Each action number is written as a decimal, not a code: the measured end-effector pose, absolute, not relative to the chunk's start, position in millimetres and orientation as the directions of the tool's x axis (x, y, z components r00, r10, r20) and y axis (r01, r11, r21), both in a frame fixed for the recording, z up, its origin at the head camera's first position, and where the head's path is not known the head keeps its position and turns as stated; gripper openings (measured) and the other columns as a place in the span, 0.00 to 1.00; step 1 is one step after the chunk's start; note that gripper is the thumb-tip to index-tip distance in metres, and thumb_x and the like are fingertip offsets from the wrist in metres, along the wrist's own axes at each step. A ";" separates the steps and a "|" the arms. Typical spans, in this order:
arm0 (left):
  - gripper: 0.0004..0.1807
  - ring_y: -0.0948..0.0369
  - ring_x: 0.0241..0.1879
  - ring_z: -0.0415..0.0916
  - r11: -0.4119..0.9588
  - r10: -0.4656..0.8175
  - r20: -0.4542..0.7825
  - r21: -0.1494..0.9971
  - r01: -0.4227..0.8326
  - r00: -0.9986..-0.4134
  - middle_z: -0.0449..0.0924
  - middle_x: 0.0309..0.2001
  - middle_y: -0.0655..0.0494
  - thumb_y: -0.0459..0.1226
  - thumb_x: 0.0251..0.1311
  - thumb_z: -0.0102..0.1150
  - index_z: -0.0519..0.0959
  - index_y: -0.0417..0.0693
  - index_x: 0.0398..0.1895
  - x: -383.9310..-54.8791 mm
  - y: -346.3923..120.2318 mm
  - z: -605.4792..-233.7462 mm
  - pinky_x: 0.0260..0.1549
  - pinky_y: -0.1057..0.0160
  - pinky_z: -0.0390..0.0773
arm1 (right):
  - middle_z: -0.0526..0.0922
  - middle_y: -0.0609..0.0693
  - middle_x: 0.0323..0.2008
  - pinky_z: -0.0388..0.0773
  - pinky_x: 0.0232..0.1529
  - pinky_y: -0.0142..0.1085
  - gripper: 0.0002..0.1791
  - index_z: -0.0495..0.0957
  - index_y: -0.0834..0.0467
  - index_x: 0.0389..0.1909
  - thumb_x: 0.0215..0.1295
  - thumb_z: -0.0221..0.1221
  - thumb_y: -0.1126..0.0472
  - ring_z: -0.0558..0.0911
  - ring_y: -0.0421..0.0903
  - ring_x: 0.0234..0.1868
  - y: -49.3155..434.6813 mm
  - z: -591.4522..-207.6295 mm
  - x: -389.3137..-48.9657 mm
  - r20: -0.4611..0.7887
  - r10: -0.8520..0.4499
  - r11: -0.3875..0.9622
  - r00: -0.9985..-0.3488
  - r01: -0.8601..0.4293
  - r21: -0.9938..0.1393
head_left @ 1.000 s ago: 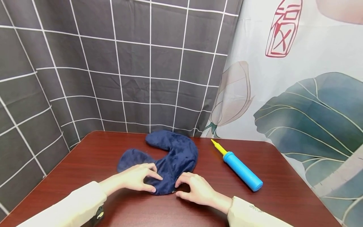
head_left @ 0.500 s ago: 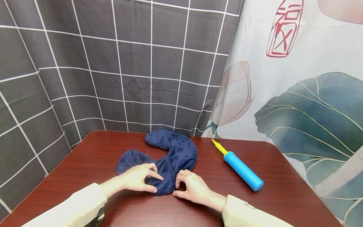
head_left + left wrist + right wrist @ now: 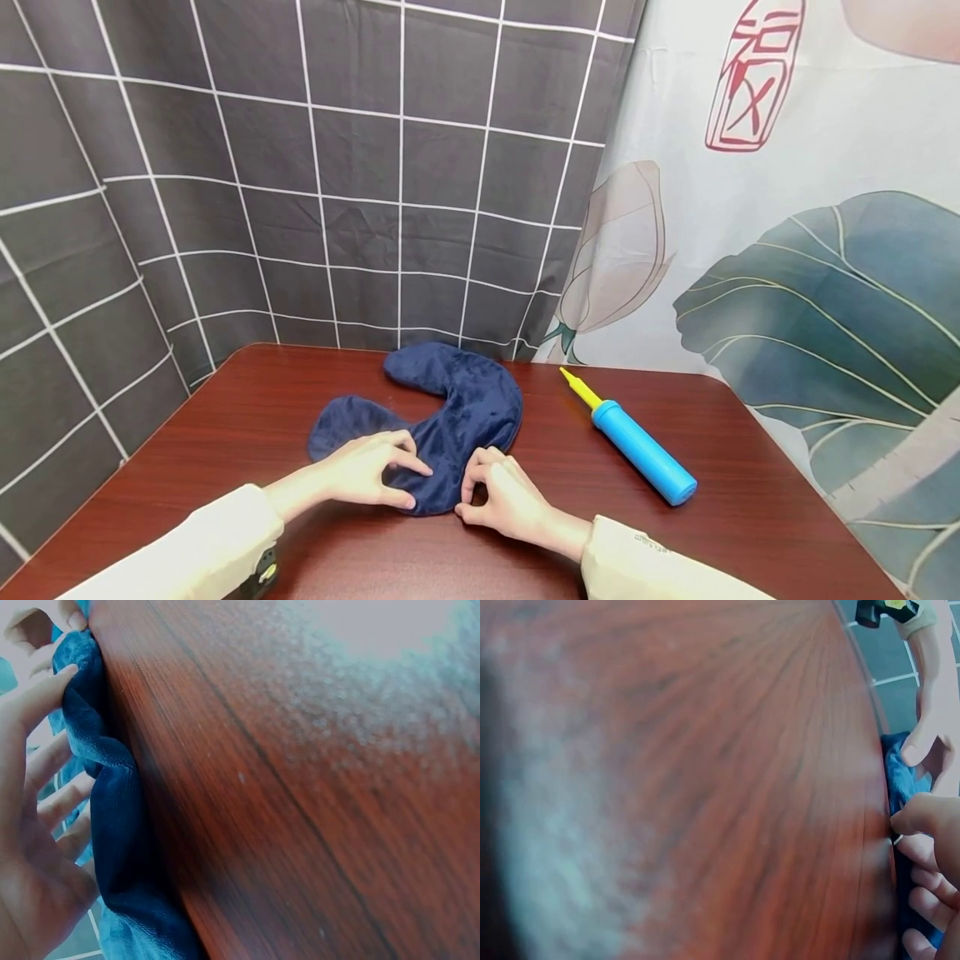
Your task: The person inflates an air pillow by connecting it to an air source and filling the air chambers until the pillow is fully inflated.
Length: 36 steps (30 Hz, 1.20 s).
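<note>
A dark blue plush U-shaped neck pillow (image 3: 483, 400) lies limp on the table, its opening facing left. My left hand (image 3: 367, 471) rests on its near left part, index finger stretched over the fabric and thumb at the near edge. In the left wrist view, this hand's (image 3: 37, 877) fingers touch the folded pillow (image 3: 120, 825) with gaps between them. At the near right edge, my right hand (image 3: 510, 500) pinches the pillow's rim between thumb and forefinger. A small pale tab (image 3: 898, 840) shows by those fingertips in the right wrist view; its kind is unclear.
A light blue hand pump (image 3: 645, 454) with a yellow nozzle (image 3: 579, 387) lies to the right of the pillow on the reddish-brown table (image 3: 247, 400). Behind the table hang a dark grid-patterned curtain (image 3: 352, 150) and a pale leaf-printed cloth (image 3: 675, 208).
My right hand has shifted slightly left along the pillow's near edge, and its thumb and forefinger have come together. The left hand and the pillow have stayed almost still.
</note>
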<state>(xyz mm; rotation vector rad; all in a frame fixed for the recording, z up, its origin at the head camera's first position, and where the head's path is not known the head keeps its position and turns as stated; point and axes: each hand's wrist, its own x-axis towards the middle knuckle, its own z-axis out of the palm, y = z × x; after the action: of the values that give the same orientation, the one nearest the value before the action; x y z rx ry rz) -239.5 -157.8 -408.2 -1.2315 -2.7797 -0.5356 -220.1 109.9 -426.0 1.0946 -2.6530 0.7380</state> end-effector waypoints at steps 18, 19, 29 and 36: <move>0.23 0.70 0.40 0.71 0.651 0.681 0.183 0.290 0.701 -0.709 0.74 0.43 0.68 0.62 0.45 0.70 0.82 0.75 0.48 -238.6 -157.2 -410.9 0.33 0.69 0.70 | 0.74 0.43 0.28 0.67 0.37 0.24 0.11 0.77 0.45 0.22 0.52 0.69 0.62 0.70 0.36 0.35 120.1 -421.3 -220.9 0.334 -0.616 0.557 -0.713 -0.694 -0.456; 0.24 0.69 0.41 0.71 0.653 0.681 0.175 0.293 0.698 -0.711 0.73 0.44 0.68 0.62 0.45 0.70 0.81 0.76 0.48 -238.6 -157.4 -410.9 0.33 0.69 0.70 | 0.74 0.43 0.28 0.68 0.37 0.24 0.11 0.77 0.45 0.22 0.52 0.69 0.62 0.70 0.36 0.35 120.9 -421.0 -221.6 0.325 -0.617 0.558 -0.717 -0.690 -0.461; 0.25 0.65 0.47 0.72 0.650 0.688 0.143 0.314 0.692 -0.711 0.73 0.47 0.68 0.62 0.46 0.70 0.80 0.77 0.51 -239.6 -160.6 -413.2 0.36 0.66 0.72 | 0.74 0.43 0.29 0.69 0.37 0.26 0.10 0.77 0.46 0.22 0.52 0.67 0.63 0.70 0.37 0.35 135.8 -417.6 -231.5 0.295 -0.576 0.608 -0.762 -0.641 -0.468; 0.25 0.65 0.50 0.73 0.660 0.683 0.133 0.308 0.685 -0.718 0.73 0.48 0.69 0.61 0.47 0.69 0.80 0.79 0.52 -240.2 -161.9 -414.9 0.39 0.64 0.74 | 0.73 0.41 0.28 0.72 0.37 0.27 0.12 0.76 0.45 0.22 0.54 0.68 0.63 0.72 0.35 0.34 150.4 -422.7 -241.1 0.295 -0.528 0.637 -0.797 -0.601 -0.484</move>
<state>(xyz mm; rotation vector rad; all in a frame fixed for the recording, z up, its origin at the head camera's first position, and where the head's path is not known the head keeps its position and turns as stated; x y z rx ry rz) -240.2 -161.9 -414.9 -1.1769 -2.8573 -0.5337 -241.1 150.4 -422.7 0.9444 -2.7266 0.8756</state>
